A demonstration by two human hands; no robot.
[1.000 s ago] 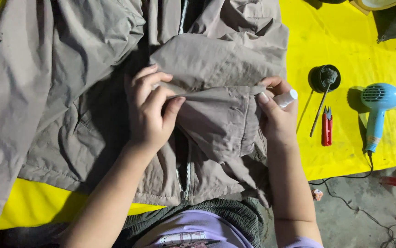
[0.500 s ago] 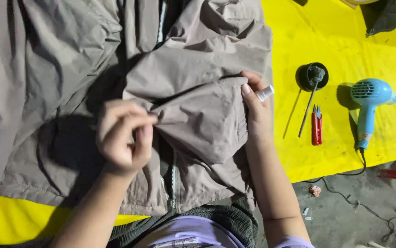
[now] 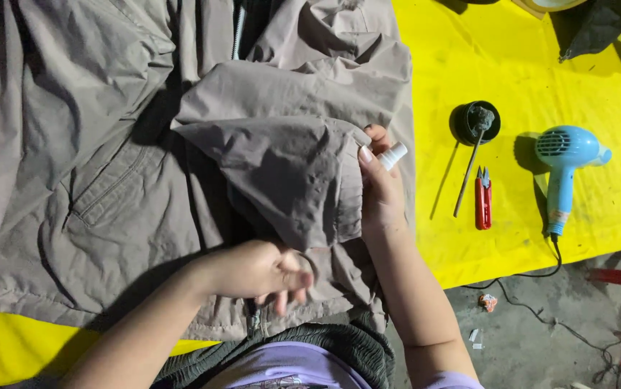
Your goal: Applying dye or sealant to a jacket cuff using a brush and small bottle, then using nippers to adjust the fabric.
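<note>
A grey-brown jacket [image 3: 109, 166] lies spread over the yellow table [image 3: 512, 57]. My left hand [image 3: 260, 272] is closed on the jacket's lower edge near its zip, close to my body. My right hand [image 3: 381, 189] pinches the edge of a raised fold of the jacket and also holds a small white bottle [image 3: 392, 155] between its fingers. The fold [image 3: 289, 173] stands up between the two hands.
To the right of the jacket lie a black round pot with a brush in it [image 3: 475, 122], red thread snips [image 3: 483, 198] and a light blue hair dryer [image 3: 561, 169] whose cord runs off the table's edge. Dark cloth [image 3: 606, 29] sits at the far right corner.
My left hand has let go of the fold's upper edge and moved down toward my body to the jacket's hem. My right hand has kept its hold on the fold and the bottle.
</note>
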